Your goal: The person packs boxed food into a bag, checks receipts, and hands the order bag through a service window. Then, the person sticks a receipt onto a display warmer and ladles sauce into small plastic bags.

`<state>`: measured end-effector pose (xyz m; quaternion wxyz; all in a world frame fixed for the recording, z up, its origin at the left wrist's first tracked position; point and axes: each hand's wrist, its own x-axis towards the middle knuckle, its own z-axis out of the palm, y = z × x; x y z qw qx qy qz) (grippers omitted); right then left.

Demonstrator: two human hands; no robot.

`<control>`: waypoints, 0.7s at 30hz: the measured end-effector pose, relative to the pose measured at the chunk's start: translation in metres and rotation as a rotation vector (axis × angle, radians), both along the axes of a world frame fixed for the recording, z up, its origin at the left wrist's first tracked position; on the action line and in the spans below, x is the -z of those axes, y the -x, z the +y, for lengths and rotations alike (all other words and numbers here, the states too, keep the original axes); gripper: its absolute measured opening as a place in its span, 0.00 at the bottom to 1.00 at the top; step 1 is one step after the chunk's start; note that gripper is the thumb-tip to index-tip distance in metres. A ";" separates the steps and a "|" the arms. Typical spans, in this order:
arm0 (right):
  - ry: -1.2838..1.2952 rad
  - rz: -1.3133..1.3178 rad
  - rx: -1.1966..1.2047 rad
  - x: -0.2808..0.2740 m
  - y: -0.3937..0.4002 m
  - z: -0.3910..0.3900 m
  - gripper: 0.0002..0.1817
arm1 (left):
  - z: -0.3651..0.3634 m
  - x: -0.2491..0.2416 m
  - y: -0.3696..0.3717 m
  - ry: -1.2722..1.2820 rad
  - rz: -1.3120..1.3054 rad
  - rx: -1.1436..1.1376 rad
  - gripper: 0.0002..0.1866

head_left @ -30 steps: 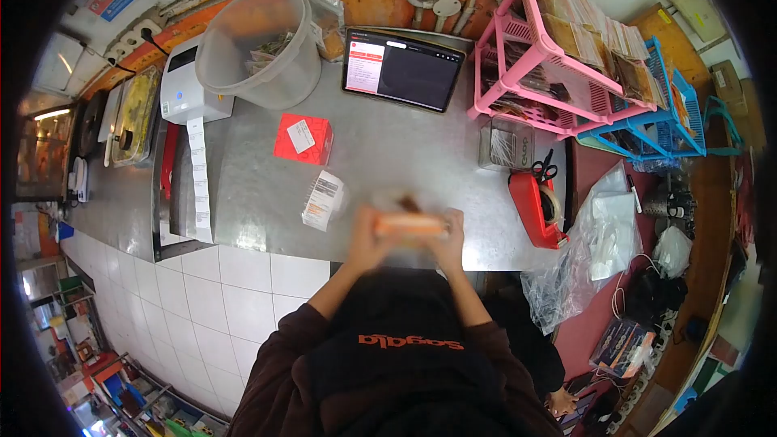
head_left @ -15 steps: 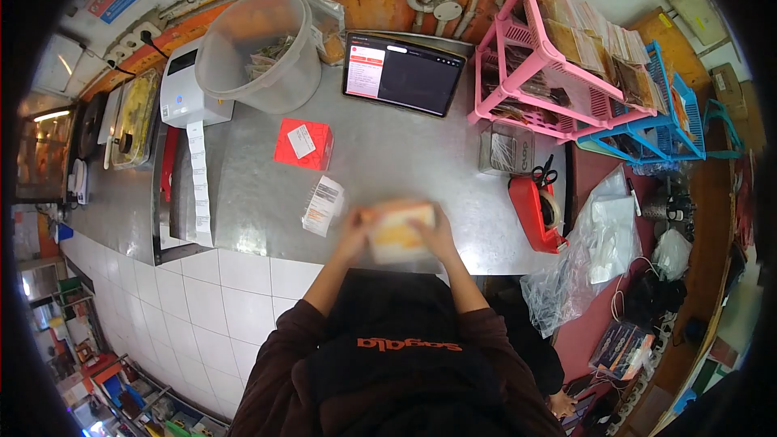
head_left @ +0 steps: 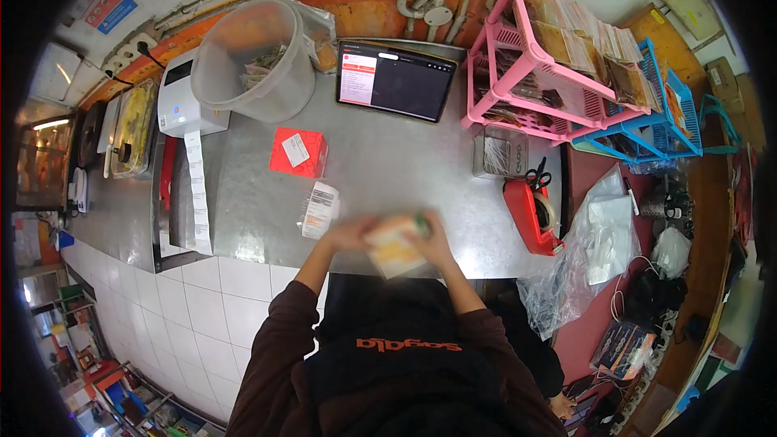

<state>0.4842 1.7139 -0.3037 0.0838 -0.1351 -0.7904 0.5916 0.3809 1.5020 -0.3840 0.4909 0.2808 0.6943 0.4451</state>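
Note:
A white and yellow box (head_left: 394, 252), blurred by motion, is held between my two hands near the front edge of the metal table (head_left: 364, 154). On its left side my left hand (head_left: 352, 235) grips it. My right hand (head_left: 432, 241) holds the right side, beside a small green patch. A printed paper label (head_left: 320, 209) lies just beyond my left hand. Farther back sits a red box (head_left: 298, 151) with a white sticker on top.
Behind stand a tablet (head_left: 395, 81), a clear bucket (head_left: 259, 65) and a label printer (head_left: 188, 97). To the right are a red tape dispenser (head_left: 528, 214), scissors, a clear container, pink racks (head_left: 530, 57) and plastic bags. A co-worker's hand (head_left: 562, 406) shows lower right.
The held box has turned and tilted between my hands, and a green patch now shows near my right hand. The whole view has shifted slightly.

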 end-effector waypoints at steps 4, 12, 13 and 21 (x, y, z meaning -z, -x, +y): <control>-0.017 0.085 -0.050 0.006 -0.001 0.007 0.19 | 0.045 -0.092 0.017 0.340 0.372 0.417 0.38; 0.030 -0.072 -0.129 -0.005 -0.014 0.017 0.18 | 0.063 -0.073 -0.009 0.083 0.086 0.245 0.36; 0.055 -0.072 -0.128 -0.007 -0.016 0.015 0.18 | 0.061 -0.074 -0.013 -0.016 -0.110 0.159 0.35; 0.002 -0.205 -0.169 -0.012 -0.019 0.027 0.20 | 0.064 -0.045 -0.028 -0.074 -0.139 -0.010 0.23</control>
